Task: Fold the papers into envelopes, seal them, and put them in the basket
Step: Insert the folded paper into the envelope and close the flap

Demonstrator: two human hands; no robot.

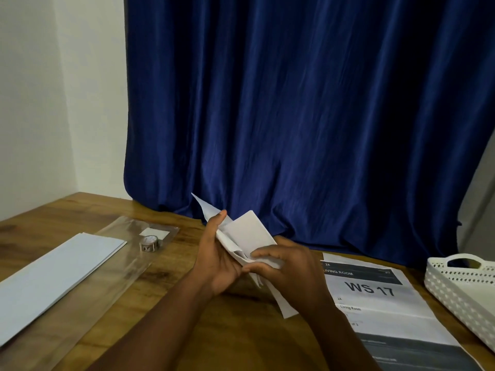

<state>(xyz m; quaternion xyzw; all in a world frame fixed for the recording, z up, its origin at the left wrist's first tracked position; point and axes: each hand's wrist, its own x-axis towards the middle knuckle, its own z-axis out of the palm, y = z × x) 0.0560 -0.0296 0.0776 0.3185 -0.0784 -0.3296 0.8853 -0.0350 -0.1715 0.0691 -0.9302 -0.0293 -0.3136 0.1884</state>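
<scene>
Midair, both hands (217, 255) (292, 266) gripping folded paper (247, 236), white basket (460, 290) right.

- Looks like a room in a home: a wooden table (112, 210) pushed into the corner of plain white walls (53, 103).
- A heavy blue curtain (294, 116) hangs right behind it, down to the tabletop.
- And there's the clincher, a printed sheet (375, 295) on the table reading "LIVING ROOM" and "WS 17".

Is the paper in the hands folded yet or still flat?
Partly folded: the paper shows layered flaps and a raised corner, held above the table by both hands.
</scene>
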